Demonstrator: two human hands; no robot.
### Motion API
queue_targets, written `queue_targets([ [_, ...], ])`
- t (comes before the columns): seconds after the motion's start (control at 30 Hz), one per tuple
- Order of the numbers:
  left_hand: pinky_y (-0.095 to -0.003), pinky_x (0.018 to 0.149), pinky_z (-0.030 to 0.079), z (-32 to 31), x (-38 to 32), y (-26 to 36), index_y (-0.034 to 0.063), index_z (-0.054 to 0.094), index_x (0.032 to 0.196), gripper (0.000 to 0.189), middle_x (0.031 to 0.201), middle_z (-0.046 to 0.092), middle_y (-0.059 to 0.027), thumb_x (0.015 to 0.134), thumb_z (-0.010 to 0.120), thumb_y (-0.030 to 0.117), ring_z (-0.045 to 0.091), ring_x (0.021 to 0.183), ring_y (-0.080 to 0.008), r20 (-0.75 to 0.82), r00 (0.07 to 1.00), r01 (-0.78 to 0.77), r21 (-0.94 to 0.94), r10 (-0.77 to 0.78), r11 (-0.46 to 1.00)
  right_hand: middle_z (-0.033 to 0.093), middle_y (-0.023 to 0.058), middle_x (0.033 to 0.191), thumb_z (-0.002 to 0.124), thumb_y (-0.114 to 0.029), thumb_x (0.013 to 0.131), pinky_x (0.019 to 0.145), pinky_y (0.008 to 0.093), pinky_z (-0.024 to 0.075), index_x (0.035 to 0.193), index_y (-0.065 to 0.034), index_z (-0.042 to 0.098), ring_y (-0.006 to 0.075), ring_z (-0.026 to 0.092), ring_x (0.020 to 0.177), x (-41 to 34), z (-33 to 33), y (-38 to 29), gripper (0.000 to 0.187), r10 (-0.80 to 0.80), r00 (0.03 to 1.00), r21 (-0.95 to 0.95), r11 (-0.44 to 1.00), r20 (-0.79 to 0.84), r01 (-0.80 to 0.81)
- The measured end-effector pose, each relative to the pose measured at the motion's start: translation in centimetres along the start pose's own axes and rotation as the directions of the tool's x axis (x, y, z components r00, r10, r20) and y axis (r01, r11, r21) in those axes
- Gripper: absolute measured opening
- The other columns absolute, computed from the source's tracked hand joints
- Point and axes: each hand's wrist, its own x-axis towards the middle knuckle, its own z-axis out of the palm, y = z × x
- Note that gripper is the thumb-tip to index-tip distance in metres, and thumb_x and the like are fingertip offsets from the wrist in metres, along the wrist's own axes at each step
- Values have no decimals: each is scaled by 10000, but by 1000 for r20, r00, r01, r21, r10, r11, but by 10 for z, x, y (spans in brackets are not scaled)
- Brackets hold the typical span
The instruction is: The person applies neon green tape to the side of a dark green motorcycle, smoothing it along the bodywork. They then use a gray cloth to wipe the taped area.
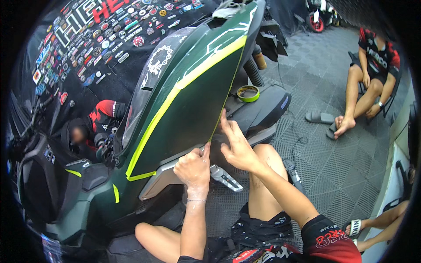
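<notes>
A dark green scooter side panel (197, 108) stands before me, bordered by wide yellow-green masking tape (154, 121) along its upper and front edges. A narrow strip of the same tape (232, 83) follows the panel's rear edge down to my left hand (194, 167). That hand is a fist, its thumb and finger closed at the strip's lower end. My right hand (238, 144) has its index finger stretched against the strip, a little higher up, and it holds nothing. On the dark scooter part behind the panel lies a roll of yellow-green tape (248, 94).
A silver footpeg (227, 178) juts out below my hands. A black handheld tool (292, 172) lies on the grey tiled floor (332, 164) beside my knee. One person (375, 65) sits at right near grey slides (319, 116); another (105, 115) crouches beyond the scooter.
</notes>
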Motion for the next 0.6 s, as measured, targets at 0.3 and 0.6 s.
queue_targets([
  [0.3, -427, 564, 523, -25, 4, 0, 97, 691, 614, 456, 604, 674, -111, 856, 782, 473, 690, 591, -324, -61, 980, -197, -110, 191, 974, 572, 208, 1345, 475, 120, 814, 973, 342, 515, 1576, -22, 398, 294, 590, 1252, 34, -42, 28, 779, -6, 965, 114, 993, -263, 37],
  [0.6, -410, 631, 547, -4, 13, -8, 111, 725, 686, 360, 676, 718, -74, 876, 764, 414, 715, 640, -265, -22, 934, -357, 16, 357, 934, 582, 195, 1324, 540, 60, 820, 1011, 368, 510, 1476, 63, 483, 281, 616, 1199, 34, -51, 40, 658, 139, 984, 39, 990, -108, -135],
])
